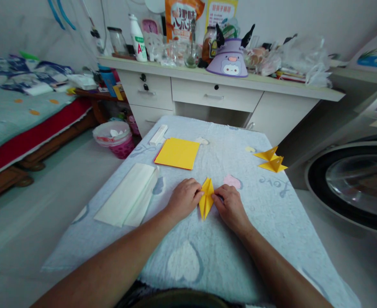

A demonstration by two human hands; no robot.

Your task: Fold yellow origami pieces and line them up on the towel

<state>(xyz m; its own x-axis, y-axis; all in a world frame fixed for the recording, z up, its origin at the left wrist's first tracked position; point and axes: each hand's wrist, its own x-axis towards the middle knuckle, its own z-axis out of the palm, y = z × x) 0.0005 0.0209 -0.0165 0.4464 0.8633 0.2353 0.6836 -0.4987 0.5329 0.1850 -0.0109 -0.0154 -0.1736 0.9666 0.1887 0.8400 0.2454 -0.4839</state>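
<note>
A small yellow folded paper [206, 197], shaped like a narrow diamond with a centre crease, lies on the cloth-covered table in front of me. My left hand [185, 197] pinches its left edge between thumb and curled fingers. On the opposite edge, my right hand [229, 203] closes its fingertips at the corner. Beyond my left hand sits a stack of square yellow paper [178, 153] with a red edge showing. Two finished-looking yellow folded paper pieces [271, 160] with pointed tips stand near the table's right edge.
A pale folded paper sheet [127, 194] and a small white box [158, 134] lie on the left of the tablecloth [233, 261]. A pink bin [120, 143] stands on the floor. Behind is a cluttered white desk [204, 92]; a washing machine [351, 171] is at right.
</note>
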